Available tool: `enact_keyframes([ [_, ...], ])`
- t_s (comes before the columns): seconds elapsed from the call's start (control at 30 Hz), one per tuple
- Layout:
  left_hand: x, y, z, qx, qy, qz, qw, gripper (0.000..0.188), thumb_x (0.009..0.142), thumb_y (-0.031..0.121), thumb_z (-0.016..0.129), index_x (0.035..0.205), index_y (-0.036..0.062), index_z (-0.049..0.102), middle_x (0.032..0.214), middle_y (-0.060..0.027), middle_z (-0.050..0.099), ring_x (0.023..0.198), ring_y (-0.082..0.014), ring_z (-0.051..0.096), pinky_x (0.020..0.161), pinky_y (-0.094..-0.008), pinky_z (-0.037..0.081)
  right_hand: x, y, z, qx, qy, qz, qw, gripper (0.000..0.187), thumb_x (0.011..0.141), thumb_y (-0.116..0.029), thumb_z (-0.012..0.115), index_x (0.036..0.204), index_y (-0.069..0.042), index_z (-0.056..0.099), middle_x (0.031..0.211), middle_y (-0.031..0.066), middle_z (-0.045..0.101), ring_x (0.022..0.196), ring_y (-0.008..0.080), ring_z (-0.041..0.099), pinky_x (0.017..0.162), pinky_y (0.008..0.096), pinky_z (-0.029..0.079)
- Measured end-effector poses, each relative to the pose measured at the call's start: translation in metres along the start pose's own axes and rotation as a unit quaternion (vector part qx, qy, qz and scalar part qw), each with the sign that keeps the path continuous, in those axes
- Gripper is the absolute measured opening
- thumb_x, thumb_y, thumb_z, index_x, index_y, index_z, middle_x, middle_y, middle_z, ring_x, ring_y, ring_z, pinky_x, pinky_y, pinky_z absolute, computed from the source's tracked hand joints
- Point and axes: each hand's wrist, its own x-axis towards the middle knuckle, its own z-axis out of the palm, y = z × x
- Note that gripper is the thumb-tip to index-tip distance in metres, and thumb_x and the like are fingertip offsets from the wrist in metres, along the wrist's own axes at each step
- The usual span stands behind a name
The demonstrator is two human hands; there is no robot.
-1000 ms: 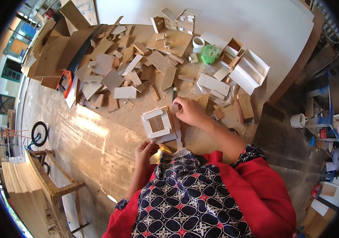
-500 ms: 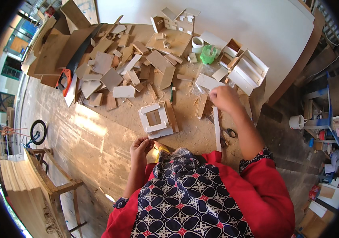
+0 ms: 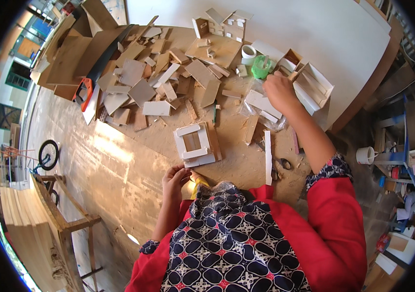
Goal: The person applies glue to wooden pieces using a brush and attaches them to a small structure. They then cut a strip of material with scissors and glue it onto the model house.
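A small white rectangular frame of wood strips [image 3: 191, 155] lies on the worktable in front of me, on a flat wooden piece. Just below its near corner is my left hand [image 3: 172, 184], thumb and fingers brought together; whatever they may pinch is too small to make out. My right hand [image 3: 282, 95] is stretched far forward with curled fingers, beside a green plastic-wrapped tub [image 3: 260, 67] and a white open box [image 3: 312, 85]. Its fingertips are mostly hidden, and so is anything in them. White strips [image 3: 264, 104] on clear plastic lie just under that hand.
Wood offcuts [image 3: 141, 92] are heaped at the far left, with an orange-handled saw [image 3: 84, 95] by the edge. A small model house [image 3: 222, 27] and a white cup [image 3: 248, 53] stand at the back. Scissors [image 3: 283, 164], a white strip [image 3: 268, 155] and a green pencil [image 3: 214, 112] lie nearby.
My right hand has moved forward and slightly right, from above the white strips to beside the green tub and box. My left hand stays near the frame.
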Motion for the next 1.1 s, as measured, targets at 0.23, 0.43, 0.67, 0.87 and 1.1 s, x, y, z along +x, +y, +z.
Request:
enact_keyframes([
  [0.23, 0.006, -0.003, 0.003, 0.011, -0.002, 0.003, 1.000, 0.016, 0.088, 0.012, 0.062, 0.100, 0.0020, 0.061, 0.091, -0.0073, 0.068, 0.082, -0.0140, 0.065, 0.072, -0.0245, 0.051, -0.060, -0.095, 0.019, 0.618, -0.262, 0.104, 0.734, 0.016, 0.083, -0.013, 0.067, 0.089, 0.002, 0.068, 0.068, 0.0052, 0.066, 0.057, 0.0071, 0.061, 0.052, 0.0230, 0.050],
  [0.43, 0.008, -0.004, -0.001, 0.009, 0.001, 0.004, 1.000, 0.013, 0.088, 0.013, 0.062, 0.097, 0.0033, 0.060, 0.088, -0.0065, 0.068, 0.081, -0.0136, 0.066, 0.071, -0.0236, 0.050, -0.078, -0.132, 0.066, 0.597, -0.208, 0.158, 0.759, 0.016, 0.081, -0.010, 0.065, 0.086, 0.005, 0.066, 0.063, 0.0085, 0.065, 0.057, 0.0109, 0.064, 0.052, 0.0254, 0.050],
  [0.67, 0.010, -0.007, -0.003, 0.016, -0.005, 0.001, 1.000, 0.010, 0.088, 0.013, 0.062, 0.096, 0.0071, 0.060, 0.089, -0.0043, 0.067, 0.084, -0.0145, 0.065, 0.074, -0.0256, 0.050, -0.076, -0.143, 0.061, 0.441, -0.091, 0.095, 0.887, 0.018, 0.071, -0.011, 0.065, 0.083, 0.001, 0.067, 0.068, 0.0202, 0.064, 0.066, 0.0338, 0.065, 0.064, 0.0403, 0.052],
  [0.87, 0.013, -0.009, -0.003, 0.018, -0.007, 0.009, 1.000, 0.011, 0.087, 0.012, 0.063, 0.096, 0.0066, 0.061, 0.089, -0.0048, 0.068, 0.083, -0.0140, 0.065, 0.073, -0.0252, 0.050, -0.074, -0.148, 0.057, 0.392, -0.077, 0.084, 0.913, 0.013, 0.067, -0.011, 0.066, 0.073, 0.000, 0.063, 0.071, 0.0214, 0.062, 0.072, 0.0388, 0.063, 0.068, 0.0453, 0.050],
  [1.1, 0.015, -0.007, -0.004, 0.041, -0.011, 0.018, 0.999, 0.010, 0.086, 0.012, 0.064, 0.093, 0.0056, 0.062, 0.088, -0.0052, 0.068, 0.082, -0.0132, 0.065, 0.073, -0.0247, 0.050, -0.066, -0.155, 0.048, 0.291, -0.085, 0.053, 0.951, 0.009, 0.066, -0.006, 0.063, 0.072, 0.001, 0.064, 0.071, 0.0226, 0.063, 0.072, 0.0392, 0.064, 0.069, 0.0447, 0.052],
])
